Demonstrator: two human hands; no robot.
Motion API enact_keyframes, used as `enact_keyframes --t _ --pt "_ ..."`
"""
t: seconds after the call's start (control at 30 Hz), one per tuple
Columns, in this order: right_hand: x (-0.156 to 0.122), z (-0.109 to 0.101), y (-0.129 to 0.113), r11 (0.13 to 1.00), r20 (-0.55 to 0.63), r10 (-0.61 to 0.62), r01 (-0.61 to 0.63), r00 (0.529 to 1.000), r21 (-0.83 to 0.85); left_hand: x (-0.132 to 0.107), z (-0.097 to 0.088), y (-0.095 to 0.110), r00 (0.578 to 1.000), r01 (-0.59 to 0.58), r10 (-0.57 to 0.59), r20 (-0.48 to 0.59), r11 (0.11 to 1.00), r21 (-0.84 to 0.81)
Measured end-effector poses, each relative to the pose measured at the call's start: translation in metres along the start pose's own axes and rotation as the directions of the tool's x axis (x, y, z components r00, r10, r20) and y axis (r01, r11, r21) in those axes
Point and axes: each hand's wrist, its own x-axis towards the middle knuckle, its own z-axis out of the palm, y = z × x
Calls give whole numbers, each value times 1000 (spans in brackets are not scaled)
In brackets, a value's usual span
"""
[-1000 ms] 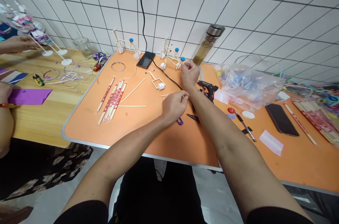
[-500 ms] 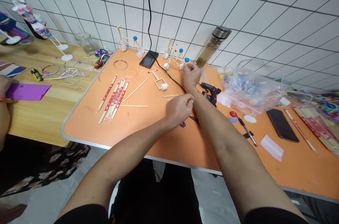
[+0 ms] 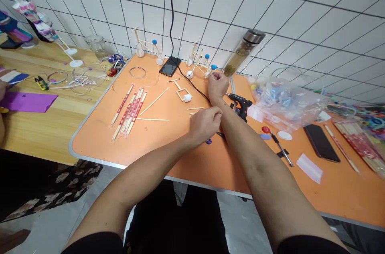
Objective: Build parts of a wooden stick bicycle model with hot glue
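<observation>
My right hand (image 3: pixel 218 85) reaches to the back of the orange table, its fingers pinched at the near end of a small stick-built tricycle model (image 3: pixel 198 67) with white wheels and a blue ball. The fingertips partly hide that end. My left hand (image 3: pixel 205 125) is closed beside my right forearm; whatever is in its fingers, if anything, is hidden. Another stick tricycle (image 3: pixel 148 47) stands at the back left. A stick frame with a white wheel (image 3: pixel 183 93) lies left of my hands, near short loose sticks (image 3: pixel 195 108).
A black glue gun (image 3: pixel 240 103) lies right of my right wrist. Behind it stands a glass bottle (image 3: pixel 243 53). Wrapped chopsticks (image 3: pixel 132 113), a phone (image 3: pixel 170 66) with a cable, a plastic bag (image 3: pixel 288 101) and a pen (image 3: pixel 282 149) lie around. A co-worker's hand (image 3: pixel 3 93) is far left.
My two hands stay in nearly the same places. At the far left, the co-worker's hand has shifted slightly. The view has moved a little.
</observation>
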Motion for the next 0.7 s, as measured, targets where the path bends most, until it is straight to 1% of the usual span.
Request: enact_keyframes --t 0.23,0.37,0.47,0.6,0.7 --pt "2 0 3 999 -14 -37 37 999 -24 0 1 0 1000 -7 7 0 1000 -4" --pt "1 -2 0 1000 1 -5 5 1000 -31 0 1 -1 1000 -10 10 4 1000 -1" --pt "0 -4 -1 999 12 -3 3 1000 -46 0 1 -1 1000 -7 8 5 1000 -4" --pt "0 -3 1 999 -5 -17 17 1000 -44 0 3 -3 1000 -14 14 2 1000 13" --pt "0 -2 4 999 -14 -4 4 1000 -43 0 4 -4 1000 -14 14 -3 1000 25"
